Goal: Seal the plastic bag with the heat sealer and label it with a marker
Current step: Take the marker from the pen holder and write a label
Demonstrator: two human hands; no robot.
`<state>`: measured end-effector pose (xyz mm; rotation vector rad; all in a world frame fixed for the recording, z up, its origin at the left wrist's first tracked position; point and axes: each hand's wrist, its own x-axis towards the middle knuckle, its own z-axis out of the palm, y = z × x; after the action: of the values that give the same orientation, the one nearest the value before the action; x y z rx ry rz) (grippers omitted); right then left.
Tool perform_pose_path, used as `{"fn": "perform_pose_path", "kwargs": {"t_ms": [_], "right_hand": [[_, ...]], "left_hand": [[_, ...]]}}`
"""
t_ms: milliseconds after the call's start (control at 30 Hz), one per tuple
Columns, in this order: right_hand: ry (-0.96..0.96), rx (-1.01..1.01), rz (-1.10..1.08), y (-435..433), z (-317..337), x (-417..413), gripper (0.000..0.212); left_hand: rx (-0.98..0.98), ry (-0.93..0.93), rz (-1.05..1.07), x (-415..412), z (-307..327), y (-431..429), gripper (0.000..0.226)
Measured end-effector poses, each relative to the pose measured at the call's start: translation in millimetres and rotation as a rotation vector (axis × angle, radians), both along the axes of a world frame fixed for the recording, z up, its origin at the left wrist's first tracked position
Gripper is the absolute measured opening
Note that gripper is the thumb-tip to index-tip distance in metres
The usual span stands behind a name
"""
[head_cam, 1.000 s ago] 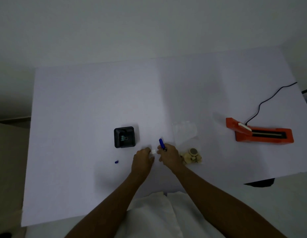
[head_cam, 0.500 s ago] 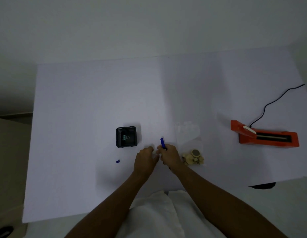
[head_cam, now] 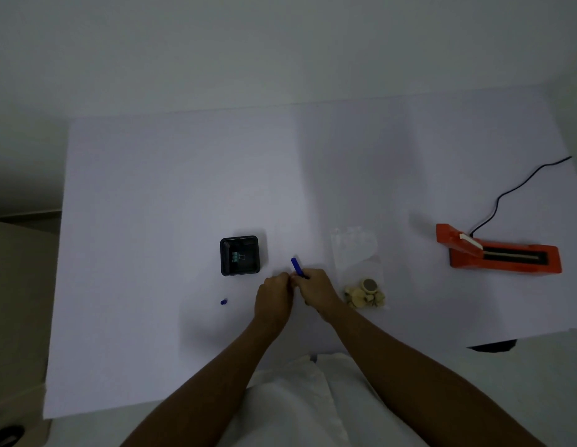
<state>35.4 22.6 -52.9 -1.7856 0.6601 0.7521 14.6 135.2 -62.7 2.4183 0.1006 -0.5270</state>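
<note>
My right hand (head_cam: pixel 314 290) grips a blue marker (head_cam: pixel 296 266), its upper end sticking out above the fingers. My left hand (head_cam: pixel 274 296) is closed right beside it, fingertips touching the right hand; what it pinches is hidden. A clear plastic bag (head_cam: pixel 356 253) lies flat to the right of my hands, with pale round pieces (head_cam: pixel 364 295) at its near end. The orange heat sealer (head_cam: pixel 500 253) sits at the far right of the white table (head_cam: pixel 184 188), its black cord (head_cam: pixel 519 188) running back. A small blue cap (head_cam: pixel 223 301) lies left of my hands.
A black square tray (head_cam: pixel 240 255) holding a binder clip stands just left of my hands. The table's right near corner ends beside a dark object (head_cam: pixel 492 345). White cloth (head_cam: pixel 297 401) covers my lap at the near edge.
A small white piece seen between my hands a second ago is now hidden as the hands have closed together. The marker stays in my right hand.
</note>
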Motion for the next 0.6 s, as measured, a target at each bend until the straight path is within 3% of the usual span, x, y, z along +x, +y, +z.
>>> {"fn": "perform_pose_path", "kwargs": {"t_ms": [300,600], "right_hand": [[-0.049,0.025,-0.005,2,6,-1,0.017],[-0.163,-0.168,-0.144,-10,5,-5,0.018]], "left_hand": [[-0.059,-0.004,0.069,-3,3,7,0.016],[-0.034,-0.002,0.052,-5,6,9,0.008]]}}
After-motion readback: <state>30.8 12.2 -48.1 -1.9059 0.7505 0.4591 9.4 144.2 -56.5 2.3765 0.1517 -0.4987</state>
